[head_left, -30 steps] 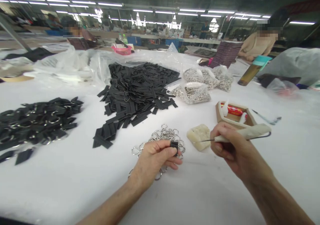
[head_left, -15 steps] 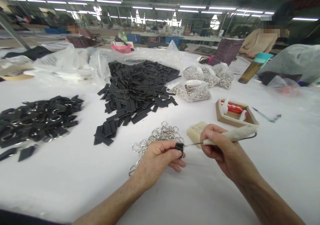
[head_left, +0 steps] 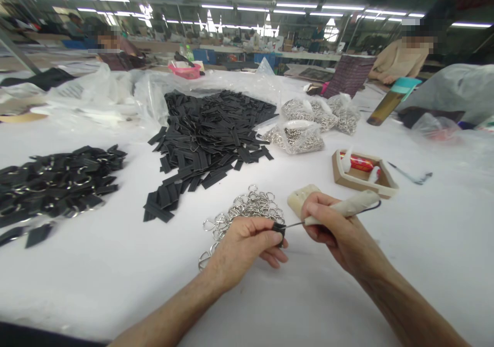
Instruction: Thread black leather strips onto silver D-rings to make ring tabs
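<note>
My left hand [head_left: 247, 247] pinches a small folded black strap piece [head_left: 278, 229] between thumb and fingers, just in front of a loose pile of metal D-rings [head_left: 247, 211]. My right hand [head_left: 335, 234] grips a thin metal tool with a white wrapped handle [head_left: 353, 205]. Its tip touches the black piece. A pale waxy block [head_left: 299, 199] lies on the table right behind my right hand. Both hands are closed on what they hold.
A large heap of black strap pieces [head_left: 210, 131] lies mid-table, with another pile fitted with rings [head_left: 54, 180] at the left. Bags of rings [head_left: 309, 126], a small open box [head_left: 363, 175], a bottle [head_left: 389, 103] and plastic sheeting [head_left: 100, 95] stand beyond. Seated people work at the far tables.
My right hand moved left, bringing the tool's tip from beside the waxy block to the black piece. My left hand turned the piece toward the tool.
</note>
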A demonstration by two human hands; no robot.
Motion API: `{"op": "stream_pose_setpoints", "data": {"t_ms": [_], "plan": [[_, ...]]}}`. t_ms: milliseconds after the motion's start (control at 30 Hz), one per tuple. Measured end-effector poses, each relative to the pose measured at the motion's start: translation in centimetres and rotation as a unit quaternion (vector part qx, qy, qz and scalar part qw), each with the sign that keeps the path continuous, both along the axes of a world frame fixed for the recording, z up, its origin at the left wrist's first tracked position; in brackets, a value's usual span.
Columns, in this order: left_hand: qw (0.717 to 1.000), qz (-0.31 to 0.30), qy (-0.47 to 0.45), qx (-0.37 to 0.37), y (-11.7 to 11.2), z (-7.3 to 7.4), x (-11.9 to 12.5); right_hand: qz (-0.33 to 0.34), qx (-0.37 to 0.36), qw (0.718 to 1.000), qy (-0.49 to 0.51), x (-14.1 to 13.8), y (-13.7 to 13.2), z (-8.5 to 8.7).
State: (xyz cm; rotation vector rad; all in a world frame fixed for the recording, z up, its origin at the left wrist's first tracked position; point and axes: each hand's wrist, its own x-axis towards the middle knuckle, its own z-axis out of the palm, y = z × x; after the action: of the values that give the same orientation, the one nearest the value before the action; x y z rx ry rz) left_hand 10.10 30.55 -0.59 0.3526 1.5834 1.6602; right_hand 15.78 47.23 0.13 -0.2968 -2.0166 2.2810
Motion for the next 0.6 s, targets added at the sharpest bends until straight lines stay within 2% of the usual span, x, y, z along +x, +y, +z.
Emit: {"op": "stream_pose_setpoints", "data": {"t_ms": [233,433,600], "plan": [[1.000,-0.007,-0.028,0.009,0.2,-0.2,-0.1,0.015,0.023,1.000,0.011,0.0,0.0,-0.1],[0.999,0.016,-0.045,0.016,-0.1,-0.4,-0.4,-0.052,-0.008,0.993,0.103,0.4,1.2,1.0],[0.997,0.035,-0.057,0.045,-0.5,-0.9,-0.4,-0.068,0.001,0.989,0.128,0.4,2.1,1.2]]}}
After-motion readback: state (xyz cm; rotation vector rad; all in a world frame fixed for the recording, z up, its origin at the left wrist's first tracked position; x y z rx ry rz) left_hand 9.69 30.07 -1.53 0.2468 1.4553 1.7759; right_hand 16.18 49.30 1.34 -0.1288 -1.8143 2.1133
